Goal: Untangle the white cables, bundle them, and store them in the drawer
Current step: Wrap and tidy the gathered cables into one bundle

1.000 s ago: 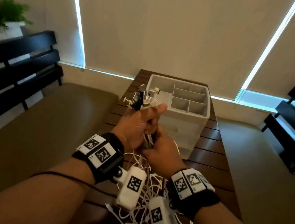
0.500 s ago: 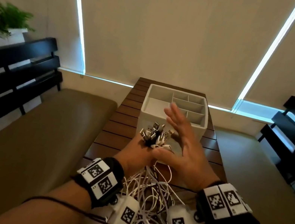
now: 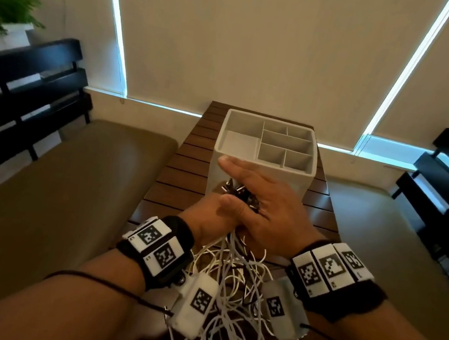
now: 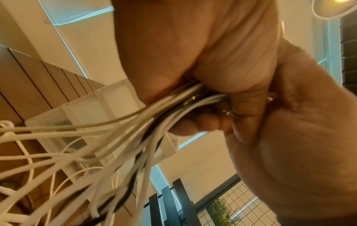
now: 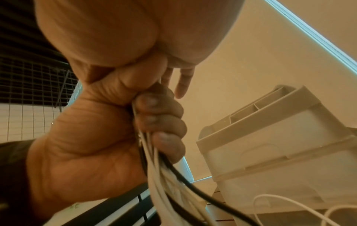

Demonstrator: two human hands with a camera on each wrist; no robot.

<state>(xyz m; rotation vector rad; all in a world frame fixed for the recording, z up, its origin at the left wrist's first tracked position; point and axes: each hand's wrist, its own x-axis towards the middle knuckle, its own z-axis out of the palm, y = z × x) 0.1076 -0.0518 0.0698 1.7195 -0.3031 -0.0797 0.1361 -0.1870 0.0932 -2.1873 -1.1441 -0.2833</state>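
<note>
Plug ends half hidden under flat, straight-fingered right hand. White cables fisted in left hand, trailing toward 6 o'clock over counter.

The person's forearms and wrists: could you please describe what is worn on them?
Both forearms are bare, sleeveless. Each wrist carries a black band: the left wristband and right wristband bear white tiles printed with black square codes. A white coded camera block hangs under each, trailing a thin black cord.

White cables with one black strand; pale grey organiser; dark brown slatted table; black-and-white checkered wrist tags; green plant at 10 o'clock.
</note>
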